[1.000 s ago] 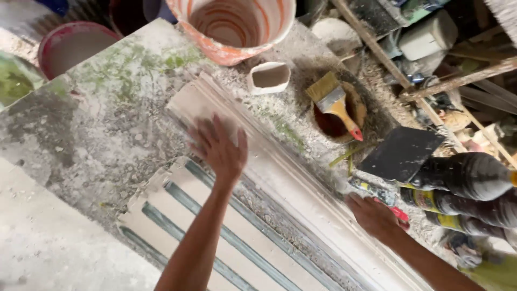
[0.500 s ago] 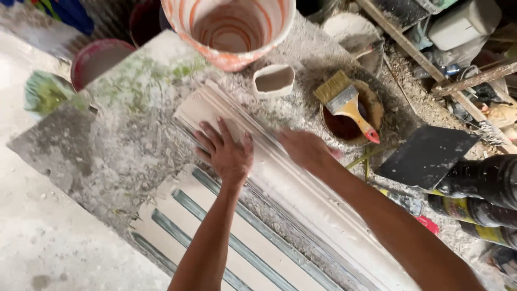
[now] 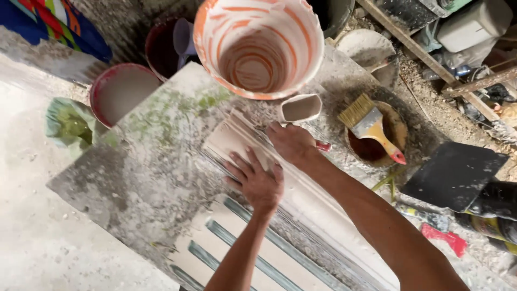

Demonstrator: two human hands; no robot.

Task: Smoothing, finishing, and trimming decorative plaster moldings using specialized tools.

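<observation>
Both my hands press flat, fingers spread and gripping nothing, on the white plaster moulding (image 3: 301, 199): left hand (image 3: 257, 183) beside right hand (image 3: 292, 144), below the orange-streaked bucket (image 3: 258, 46).

Soft daylight, pretty bright, no hard sun. The pale floor (image 3: 48, 237) left of the left hand (image 3: 257, 183) looks washed out, almost too white. Far up & right of the right hand (image 3: 292, 143), the junk pile (image 3: 474, 70) is darker w/ deep shade. Shadows under both arms are faint & soft. The white moulding (image 3: 237, 140) by the hands is a bit glary. Hands look sharp; the edges are a little soft & stretched.
</observation>
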